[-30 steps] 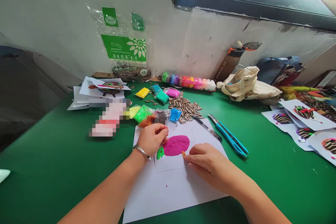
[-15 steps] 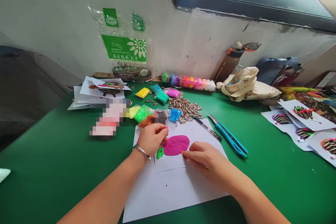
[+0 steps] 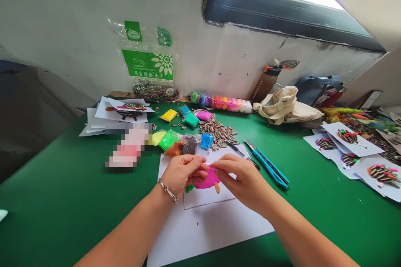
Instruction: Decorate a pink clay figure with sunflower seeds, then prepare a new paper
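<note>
My left hand (image 3: 189, 172) is closed in a pinch above the paper, a bracelet round its wrist. Close beside it, my right hand (image 3: 239, 175) pinches too, the fingertips of both nearly meeting; whatever they hold is too small to make out. Beneath them a flat magenta clay oval (image 3: 205, 182) lies on a small white sheet (image 3: 200, 201), partly hidden by the fingers. A green clay piece (image 3: 189, 188) adjoins its left end. At its lower right edge sits a small orange clay piece (image 3: 217, 187). A larger white sheet (image 3: 216, 233) lies underneath.
Bagged clay (image 3: 171, 139) and a pile of sunflower seeds (image 3: 217, 131) lie behind the paper. A black pen (image 3: 239, 152) and a blue utility knife (image 3: 269, 167) are to the right. Finished pictures (image 3: 376, 171) lie far right; a bottle (image 3: 266, 81) stands by the wall.
My right hand has let go of the orange piece, which stays at the oval's lower edge. It has moved up toward my left hand. The view has shifted slightly.
</note>
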{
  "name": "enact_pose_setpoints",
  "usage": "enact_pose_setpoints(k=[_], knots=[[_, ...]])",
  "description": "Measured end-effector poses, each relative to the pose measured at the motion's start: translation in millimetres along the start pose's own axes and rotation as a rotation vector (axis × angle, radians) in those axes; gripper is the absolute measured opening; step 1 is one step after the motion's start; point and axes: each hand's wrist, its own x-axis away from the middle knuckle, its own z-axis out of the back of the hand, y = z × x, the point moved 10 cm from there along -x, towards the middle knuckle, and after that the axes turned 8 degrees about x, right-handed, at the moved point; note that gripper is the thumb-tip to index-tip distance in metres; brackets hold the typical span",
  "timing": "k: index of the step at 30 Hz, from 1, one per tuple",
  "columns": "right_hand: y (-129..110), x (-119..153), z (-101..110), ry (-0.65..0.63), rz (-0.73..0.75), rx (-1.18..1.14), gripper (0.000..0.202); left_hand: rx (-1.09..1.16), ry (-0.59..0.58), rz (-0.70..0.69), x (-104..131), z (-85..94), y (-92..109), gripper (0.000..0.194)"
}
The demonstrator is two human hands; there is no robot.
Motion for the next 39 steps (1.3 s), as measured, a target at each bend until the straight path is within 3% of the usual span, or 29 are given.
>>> enact_pose_setpoints(k=[5,10,22,30,35,39], knots=[[0.6,-16.6,-4.3,0.129,-0.070,-0.040,0.017,0.080,-0.114,0.053,3.7,-10.6,-6.5,0.034],[13.6,-16.7,-17.5,0.158,-0.121,-0.121,0.017,0.122,-0.190,0.059,5.8,-18.3,-10.9,0.032],[9.9,-15.3,-22.6,0.134,-0.040,-0.024,0.022,0.095,-0.122,0.078,7.8,-15.9,-14.0,0.038],[4.2,-8.0,-2.3,0.300,0.051,0.071,0.018,0.039,-0.129,0.078,7.9,-18.9,-13.3,0.038],[-3.2,-8.4,-9.3,0.292,0.088,0.159,0.022,-0.010,-0.186,0.091,6.1,-18.0,-17.8,0.038],[6.6,-10.4,-11.5,0.236,0.025,0.026,0.016,-0.028,-0.171,0.104,5.2,-13.1,-19.9,0.036]])
